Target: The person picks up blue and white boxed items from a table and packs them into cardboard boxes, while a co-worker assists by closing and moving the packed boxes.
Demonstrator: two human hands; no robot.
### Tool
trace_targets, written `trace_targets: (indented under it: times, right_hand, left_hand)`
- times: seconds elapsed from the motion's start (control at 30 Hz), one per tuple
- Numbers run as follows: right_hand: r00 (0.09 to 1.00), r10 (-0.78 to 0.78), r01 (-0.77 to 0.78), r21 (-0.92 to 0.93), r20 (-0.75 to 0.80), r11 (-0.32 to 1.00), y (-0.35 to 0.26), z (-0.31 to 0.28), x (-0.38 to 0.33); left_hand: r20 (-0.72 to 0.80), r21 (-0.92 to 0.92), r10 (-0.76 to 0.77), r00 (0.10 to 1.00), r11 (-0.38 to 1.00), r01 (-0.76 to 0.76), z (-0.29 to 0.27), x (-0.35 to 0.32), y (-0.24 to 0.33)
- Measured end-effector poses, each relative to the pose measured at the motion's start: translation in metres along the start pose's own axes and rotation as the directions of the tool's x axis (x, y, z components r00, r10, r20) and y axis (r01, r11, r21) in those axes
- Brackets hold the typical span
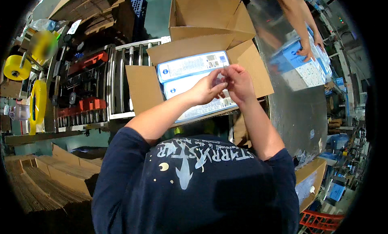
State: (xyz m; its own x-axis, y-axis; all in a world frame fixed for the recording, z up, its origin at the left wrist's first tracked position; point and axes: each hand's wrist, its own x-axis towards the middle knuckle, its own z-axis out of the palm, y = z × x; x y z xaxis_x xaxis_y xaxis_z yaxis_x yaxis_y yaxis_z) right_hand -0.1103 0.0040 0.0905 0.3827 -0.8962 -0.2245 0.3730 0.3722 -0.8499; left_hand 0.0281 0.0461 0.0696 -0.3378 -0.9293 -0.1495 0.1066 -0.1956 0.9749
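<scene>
In front of me an open cardboard box (141, 88) holds white-and-blue plastic-wrapped packs. The far pack (182, 68) lies lengthwise across the box; the near pack (176, 91) is partly covered by my forearm and fingers. Above the packs, my left hand (210, 88) and my right hand (240, 84) meet with their fingertips close together. Thumb and fingers of each are pinched. Whatever lies between them is too small or too clear to make out.
Behind stands another open carton (202, 16). A roller conveyor (128, 64) and a machine with red parts (87, 64) are at left, near yellow tape rolls (37, 104). Cardboard stacks (44, 181) sit lower left. At right, another person's hands touch blue-and-white packs (301, 70) on a grey table (297, 113).
</scene>
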Motion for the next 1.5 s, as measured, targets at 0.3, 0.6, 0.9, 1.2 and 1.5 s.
trace_targets:
  times: [0.3, 0.6, 0.9, 1.2, 1.5]
  right_hand:
    - [0.829, -0.475, -0.305, -0.950, -0.297, 0.061, -0.091, -0.326, -0.107]
    - [0.965, 0.013, -0.227, -0.856, -0.264, -0.464, -0.150, -0.323, -0.014]
    - [0.941, 0.309, -0.211, -0.480, 0.134, 0.851, -0.036, -0.225, 0.141]
    - [0.850, -0.031, 0.522, -0.832, 0.526, 0.189, 0.044, -0.094, 0.117]
    - [0.770, 0.067, 0.634, -0.750, 0.634, -0.188, 0.045, -0.101, 0.095]
  left_hand:
    - [-0.675, 0.442, -0.295, 0.677, 0.573, 0.690, -0.127, -0.085, -0.014]
    - [-0.656, 0.696, -0.409, 0.635, -0.001, 0.718, -0.115, -0.066, -0.061]
    - [-0.920, 0.393, 0.001, 0.393, 0.002, 0.920, -0.057, -0.084, -0.037]
    - [-0.824, 0.567, -0.032, 0.566, -0.059, 0.822, -0.049, -0.075, -0.060]
    - [-0.712, 0.698, 0.024, 0.702, -0.088, 0.711, -0.059, -0.071, -0.081]
